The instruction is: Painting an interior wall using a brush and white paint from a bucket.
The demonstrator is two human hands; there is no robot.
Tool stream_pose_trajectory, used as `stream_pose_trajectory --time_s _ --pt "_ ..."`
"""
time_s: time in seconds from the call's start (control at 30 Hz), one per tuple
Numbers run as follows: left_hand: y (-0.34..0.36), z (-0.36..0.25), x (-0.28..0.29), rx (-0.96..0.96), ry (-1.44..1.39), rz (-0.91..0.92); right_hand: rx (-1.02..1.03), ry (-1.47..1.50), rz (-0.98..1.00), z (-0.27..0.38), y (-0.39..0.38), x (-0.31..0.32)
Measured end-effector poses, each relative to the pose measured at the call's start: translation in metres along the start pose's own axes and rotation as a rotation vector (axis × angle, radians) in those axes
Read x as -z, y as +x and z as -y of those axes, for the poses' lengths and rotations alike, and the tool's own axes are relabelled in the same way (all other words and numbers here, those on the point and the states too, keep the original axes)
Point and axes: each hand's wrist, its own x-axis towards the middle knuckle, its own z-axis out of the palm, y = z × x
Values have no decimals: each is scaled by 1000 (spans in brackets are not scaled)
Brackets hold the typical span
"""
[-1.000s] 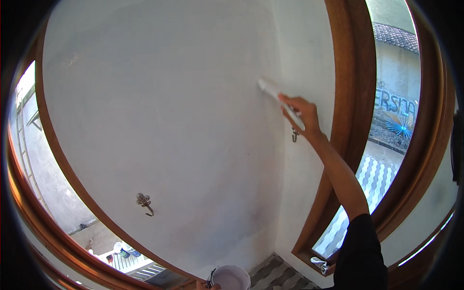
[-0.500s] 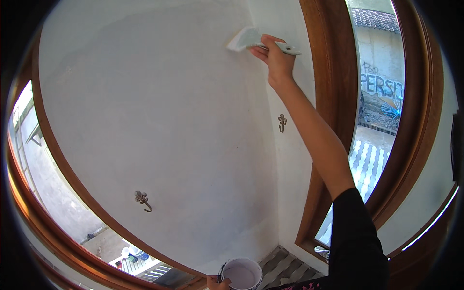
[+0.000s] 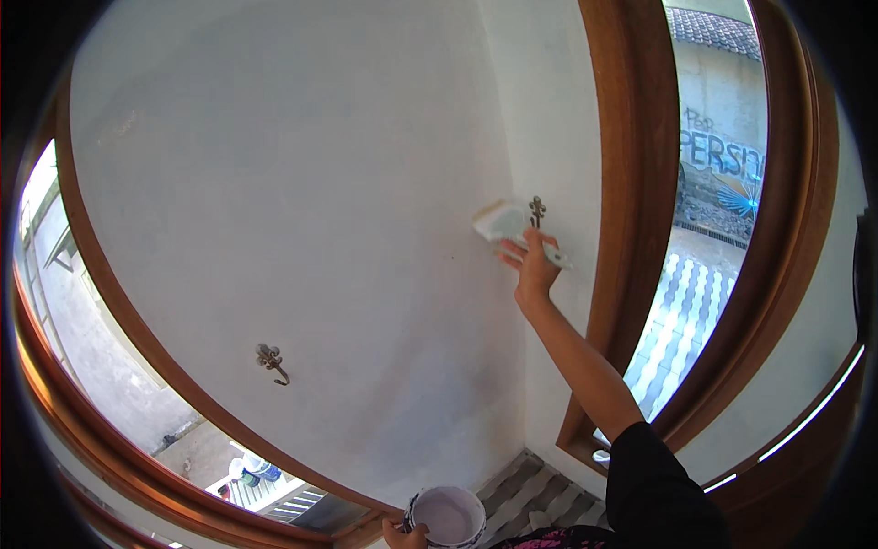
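My right hand (image 3: 537,265) grips a wide, flat paintbrush (image 3: 505,222) by its pale handle, which sticks out past my palm. The white-coated bristles point up and left, at the wall (image 3: 320,183) close to its right-hand corner. Just above that hand, a metal hook (image 3: 538,210) is fixed to the narrow side wall. Low in the picture, my left hand (image 3: 405,534) is closed on the rim of a round paint bucket (image 3: 447,514) with pale paint inside. Whether the bristles touch the wall, I cannot tell.
A second metal hook (image 3: 272,360) sits on the wall at lower left. Brown wooden frames (image 3: 633,183) surround window openings on both sides. Grey patterned floor tiles (image 3: 540,494) show beyond the bucket. Outside on the left, containers (image 3: 251,472) stand on a slatted surface.
My right hand has brought the brush down along the corner, from high on the wall to beside the right hook. My left hand still holds the bucket.
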Motion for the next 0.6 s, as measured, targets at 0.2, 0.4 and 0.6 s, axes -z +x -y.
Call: stream_pose_trajectory --time_s 0.2,0.4,0.6 --pt "-9 -19 3 113 -87 44 -197 -206 -103 -51 -13 147" --pt "-23 -23 14 141 -122 73 -283 -411 -195 -65 -6 160" --pt "-28 -17 30 253 -20 58 -41 -660 -25 -14 -2 32"
